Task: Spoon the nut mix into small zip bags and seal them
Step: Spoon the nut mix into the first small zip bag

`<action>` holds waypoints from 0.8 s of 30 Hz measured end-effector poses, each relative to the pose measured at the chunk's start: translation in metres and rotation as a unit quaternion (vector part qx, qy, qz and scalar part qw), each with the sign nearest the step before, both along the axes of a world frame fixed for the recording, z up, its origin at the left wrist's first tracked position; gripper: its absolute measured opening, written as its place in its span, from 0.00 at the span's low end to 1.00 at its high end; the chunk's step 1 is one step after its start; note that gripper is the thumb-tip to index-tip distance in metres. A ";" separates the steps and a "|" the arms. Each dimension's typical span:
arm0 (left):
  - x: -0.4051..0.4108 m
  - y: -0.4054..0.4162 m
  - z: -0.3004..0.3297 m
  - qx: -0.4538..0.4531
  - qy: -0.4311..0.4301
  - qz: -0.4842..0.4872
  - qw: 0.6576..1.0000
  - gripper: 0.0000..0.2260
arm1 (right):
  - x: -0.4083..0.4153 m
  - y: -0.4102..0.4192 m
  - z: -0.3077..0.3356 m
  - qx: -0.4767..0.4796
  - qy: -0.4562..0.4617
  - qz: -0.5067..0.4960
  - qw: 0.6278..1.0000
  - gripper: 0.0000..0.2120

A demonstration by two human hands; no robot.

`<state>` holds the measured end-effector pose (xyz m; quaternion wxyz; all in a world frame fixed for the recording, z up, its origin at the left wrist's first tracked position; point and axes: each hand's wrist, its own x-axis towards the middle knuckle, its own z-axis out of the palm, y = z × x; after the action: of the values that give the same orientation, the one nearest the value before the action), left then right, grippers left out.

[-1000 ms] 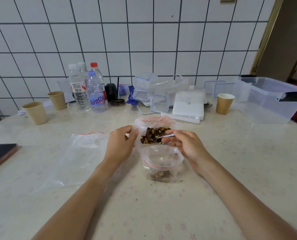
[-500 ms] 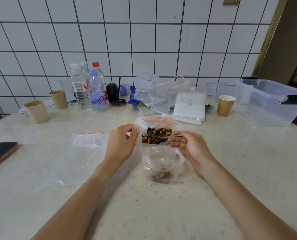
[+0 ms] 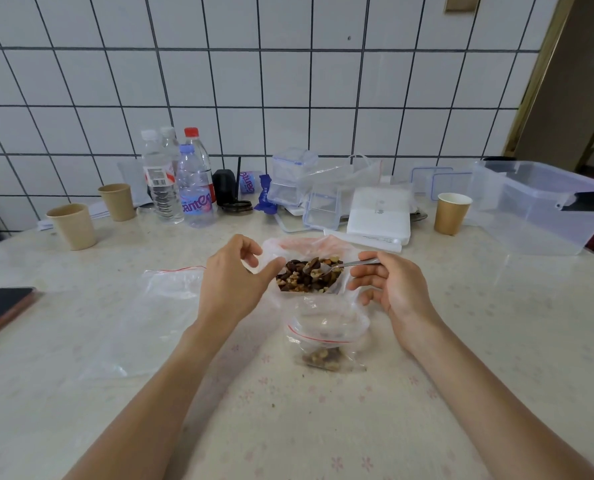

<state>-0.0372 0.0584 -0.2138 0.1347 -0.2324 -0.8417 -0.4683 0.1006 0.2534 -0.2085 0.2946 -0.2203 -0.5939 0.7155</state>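
Right now the right hand point(image 3: 392, 289) pinches a metal spoon point(image 3: 344, 266) by its handle, bowl loaded with nuts and poised just over the nut mix point(image 3: 307, 277), which sits in a big clear bag point(image 3: 306, 245) at table centre. Left hand point(image 3: 231, 282) is at that bag's left edge, thumb stretched toward the rim, fingers loosely curled (whether it actually grips the plastic, I cannot tell). Just in front stands a small zip bag point(image 3: 326, 336), red strip across its mouth, a few nuts at the bottom. Another clear bag point(image 3: 150, 313) lies flat to the left on the table point(image 3: 496, 341).
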 end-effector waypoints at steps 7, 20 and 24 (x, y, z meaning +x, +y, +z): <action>0.017 -0.012 0.031 -0.152 -0.058 -0.138 0.977 0.16 | 0.007 0.006 0.009 -0.026 0.039 0.006 0.999 0.15; 0.034 -0.013 0.037 -0.233 -0.118 -0.257 0.930 0.08 | 0.028 -0.001 0.031 0.135 0.016 0.125 0.983 0.16; 0.033 -0.016 0.041 -0.197 -0.134 -0.294 0.926 0.07 | 0.034 -0.017 0.033 0.267 0.062 0.191 0.943 0.18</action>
<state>-0.0041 0.0421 -0.1732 -0.1713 -0.4269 -0.8208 -0.3387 0.1346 0.2367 -0.1759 0.2367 0.0285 -0.7747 0.5857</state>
